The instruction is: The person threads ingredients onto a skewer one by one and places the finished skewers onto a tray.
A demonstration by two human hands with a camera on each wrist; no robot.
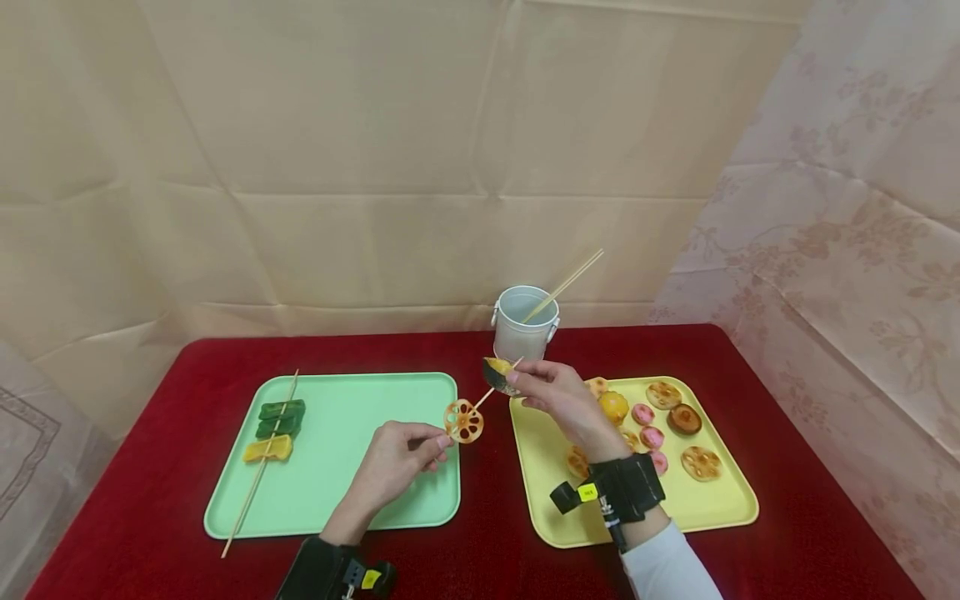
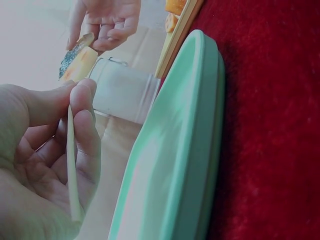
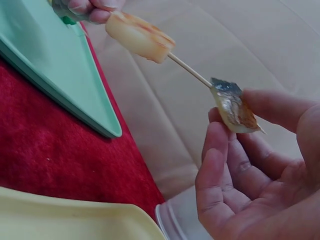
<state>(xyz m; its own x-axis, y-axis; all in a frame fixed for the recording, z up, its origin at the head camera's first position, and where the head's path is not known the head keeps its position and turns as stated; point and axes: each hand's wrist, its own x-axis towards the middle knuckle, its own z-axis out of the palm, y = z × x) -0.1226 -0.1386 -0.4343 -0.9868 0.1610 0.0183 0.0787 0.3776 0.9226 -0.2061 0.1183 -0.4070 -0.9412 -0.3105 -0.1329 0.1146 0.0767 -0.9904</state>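
- Left hand (image 1: 401, 462): thumb and fingers pinch a thin skewer (image 1: 484, 399) at its near left part, right beside a lotus-root slice (image 1: 464, 420); whether they also touch the slice cannot be told.
- Right hand (image 1: 558, 396): far right of the left hand, thumb and fingers grasp a dark-skinned wedge (image 1: 493, 374) by its sides.
- Skewer: held in the air between the two hands, sloping from near left to far right. It passes through the slice and the wedge, with bare shaft between them and its tip just past the wedge.
- Handling, as judged: the skewer should be light and stiff, yet apt to snap if bent; its bare shaft offers the best hold. The wedge looks light, its glossy skin possibly slippery; a grip on its sides, clear of the tip, suits it. The slice, pierced by holes, may crack under side pressure and is best held by its rim.
- Left: a green tray (image 1: 352, 400) bears another skewer (image 1: 251, 492) with green pieces (image 1: 281, 418) and a yellow piece (image 1: 281, 448).
- Right: a yellow tray (image 1: 720, 508), partly below the right hand, bears loose pieces, among them a mushroom cap (image 1: 684, 419).
- Far: a white bucket (image 1: 519, 340) holds thin sticks (image 1: 573, 277).
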